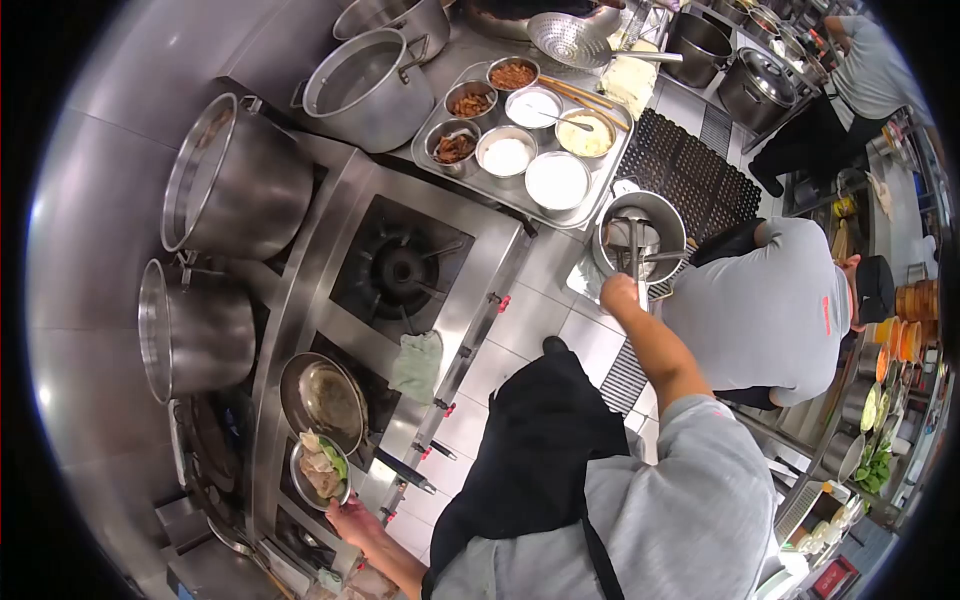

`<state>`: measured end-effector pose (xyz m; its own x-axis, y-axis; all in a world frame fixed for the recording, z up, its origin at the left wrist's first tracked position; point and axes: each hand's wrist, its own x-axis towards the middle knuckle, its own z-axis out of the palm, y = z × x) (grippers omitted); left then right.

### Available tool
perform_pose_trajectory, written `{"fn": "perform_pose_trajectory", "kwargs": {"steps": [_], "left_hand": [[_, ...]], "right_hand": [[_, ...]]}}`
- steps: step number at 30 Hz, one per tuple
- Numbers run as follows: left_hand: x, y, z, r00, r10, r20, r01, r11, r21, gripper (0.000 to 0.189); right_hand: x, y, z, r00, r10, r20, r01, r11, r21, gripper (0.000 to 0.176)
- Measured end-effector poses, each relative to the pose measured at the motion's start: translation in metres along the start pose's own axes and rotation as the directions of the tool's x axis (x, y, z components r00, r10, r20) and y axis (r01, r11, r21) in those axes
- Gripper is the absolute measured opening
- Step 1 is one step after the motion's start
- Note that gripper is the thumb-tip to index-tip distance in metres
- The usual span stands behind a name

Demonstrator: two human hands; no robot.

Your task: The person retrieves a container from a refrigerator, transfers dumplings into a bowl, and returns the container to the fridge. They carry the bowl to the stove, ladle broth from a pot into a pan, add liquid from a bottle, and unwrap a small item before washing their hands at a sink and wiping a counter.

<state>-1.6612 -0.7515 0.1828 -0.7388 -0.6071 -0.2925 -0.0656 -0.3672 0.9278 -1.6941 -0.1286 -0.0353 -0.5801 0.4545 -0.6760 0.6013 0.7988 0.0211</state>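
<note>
My left hand (352,522) grips the rim of a small metal bowl (343,496) over the stove. Sliced pale meat (318,466) and green leaves fill the bowl, which is beside the near edge of a frying pan (331,398). The pan has a black handle and a little liquid or oil sheen inside. On the other side, my right hand (620,293) is closed around a metal utensil handle (634,258) reaching into a deep steel pot (672,215). Its working end is hard to make out among the other metal pieces in the pot.
An uncovered burner (403,268) and a folded green cloth (416,365) lie along the stove. Large stockpots (245,180) line the wall. A tray (600,205) carries several seasoning containers and chopsticks. A co-worker (765,300) bends close on my right; another person (868,75) stands farther off.
</note>
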Motion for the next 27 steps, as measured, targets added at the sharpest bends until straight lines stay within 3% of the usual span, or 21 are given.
{"fn": "perform_pose_trajectory", "kwargs": {"steps": [1, 3, 6, 7, 9, 15, 17, 23, 25, 27], "left_hand": [[0.006, 0.002, -0.004, 1.0, 0.0, 0.009, 0.0, 1.0, -0.012, 0.019], [0.016, -0.003, -0.014, 1.0, 0.022, 0.011, -0.021, 0.998, -0.056, 0.019], [0.025, 0.0, -0.018, 1.0, -0.005, 0.031, 0.007, 0.997, -0.075, 0.02], [0.03, 0.0, -0.022, 0.999, -0.006, 0.053, 0.01, 0.997, -0.075, 0.021], [0.034, -0.001, -0.019, 1.0, 0.004, -0.022, -0.006, 0.997, -0.08, 0.02], [0.064, -0.004, -0.033, 0.999, -0.019, 0.04, 0.023, 0.996, -0.091, 0.016], [0.082, -0.008, -0.042, 0.996, -0.046, 0.078, 0.051, 0.997, -0.057, 0.027], [0.094, -0.009, -0.044, 0.993, -0.051, 0.107, 0.057, 0.997, -0.055, 0.02], [0.101, -0.012, -0.046, 0.992, -0.036, 0.118, 0.046, 0.996, -0.081, 0.019], [0.106, -0.014, -0.044, 0.99, -0.028, 0.136, 0.042, 0.994, -0.103, 0.018]], "right_hand": [[0.004, 0.004, -0.004, 0.99, 0.096, -0.108, -0.078, 0.984, 0.158, 0.023], [-0.02, 0.022, -0.039, 0.969, 0.113, -0.219, -0.049, 0.959, 0.278, 0.024], [-0.035, 0.047, -0.084, 0.993, 0.116, 0.034, -0.12, 0.908, 0.402, 0.019], [-0.022, 0.06, -0.08, 0.992, 0.12, 0.031, -0.123, 0.911, 0.393, 0.019], [0.012, 0.099, -0.06, 0.964, 0.049, 0.263, -0.193, 0.806, 0.56, 0.012], [-0.108, 0.078, -0.124, 0.982, 0.137, 0.132, -0.19, 0.744, 0.641, 0.011], [-0.121, 0.078, -0.124, 0.979, 0.162, 0.124, -0.203, 0.729, 0.654, 0.012], [-0.182, 0.075, -0.11, 0.992, 0.091, 0.086, -0.118, 0.444, 0.888, 0.011], [-0.203, 0.073, -0.097, 0.996, 0.027, 0.087, -0.09, 0.438, 0.894, 0.017], [-0.231, 0.063, -0.085, 0.992, 0.014, 0.123, -0.122, 0.283, 0.951, 0.025]]}}
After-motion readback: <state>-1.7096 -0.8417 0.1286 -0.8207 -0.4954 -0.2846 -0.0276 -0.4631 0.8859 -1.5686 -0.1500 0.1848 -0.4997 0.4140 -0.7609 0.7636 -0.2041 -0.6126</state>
